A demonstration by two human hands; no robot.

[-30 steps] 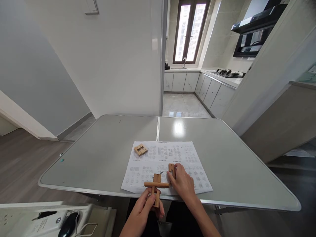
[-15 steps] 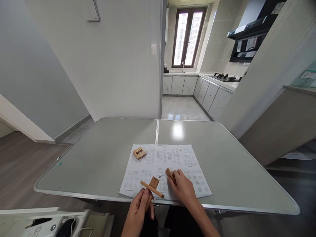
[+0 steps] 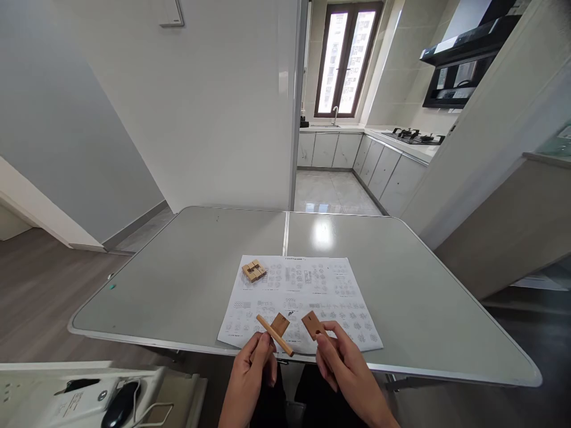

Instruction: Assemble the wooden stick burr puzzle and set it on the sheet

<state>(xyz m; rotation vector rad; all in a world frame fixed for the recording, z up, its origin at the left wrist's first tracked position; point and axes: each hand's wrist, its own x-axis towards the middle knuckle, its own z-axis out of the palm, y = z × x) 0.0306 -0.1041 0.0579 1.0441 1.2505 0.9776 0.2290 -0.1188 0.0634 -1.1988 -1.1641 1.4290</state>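
My left hand [image 3: 252, 373] is closed round two crossed wooden puzzle bars [image 3: 276, 330], held just above the near table edge. My right hand [image 3: 344, 370] pinches a single notched wooden bar [image 3: 313, 324] beside them, lifted off the paper. Both hands hover over the front of a printed instruction sheet [image 3: 303, 297]. A small cluster of wooden puzzle blocks [image 3: 254, 270] lies on the sheet's far left corner, out of reach of both hands.
The grey folding table [image 3: 178, 279] has a seam down its middle. A white unit with a black mouse [image 3: 116, 405] and a cable sits low at the left. Behind the table is a white wall, with a kitchen doorway to the right.
My right hand has picked the single bar up off the sheet and drawn it toward me. The left hand's crossed bars have tilted and come back slightly.
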